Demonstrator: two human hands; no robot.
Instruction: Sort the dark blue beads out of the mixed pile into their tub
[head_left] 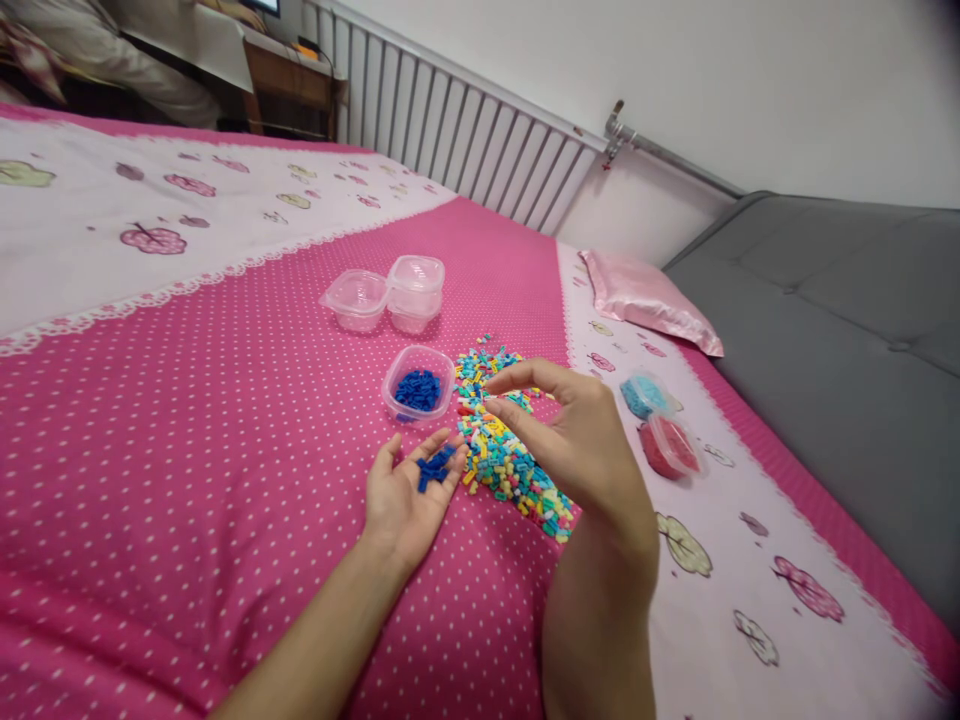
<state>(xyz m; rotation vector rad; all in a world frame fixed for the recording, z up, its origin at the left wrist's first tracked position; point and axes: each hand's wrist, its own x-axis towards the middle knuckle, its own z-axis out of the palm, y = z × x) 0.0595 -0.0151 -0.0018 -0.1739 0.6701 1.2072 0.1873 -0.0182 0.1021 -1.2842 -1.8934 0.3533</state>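
My left hand (409,495) lies palm up on the pink dotted bedspread (225,420), fingers spread, with a few dark blue beads (433,466) resting in the palm. My right hand (577,440) hovers over a heap of mixed coloured beads (504,455), thumb and forefinger drawn close in a pinch; whether a bead is between them I cannot make out. A small clear tub (418,385) holding blue beads stands just beyond my left hand.
Two empty clear tubs (386,295) sit further back. A tub of light blue beads (643,395) and a tub of red beads (669,447) stand to the right. A pink pillow (649,298), grey sofa (840,340) and radiator (465,135) border the bed.
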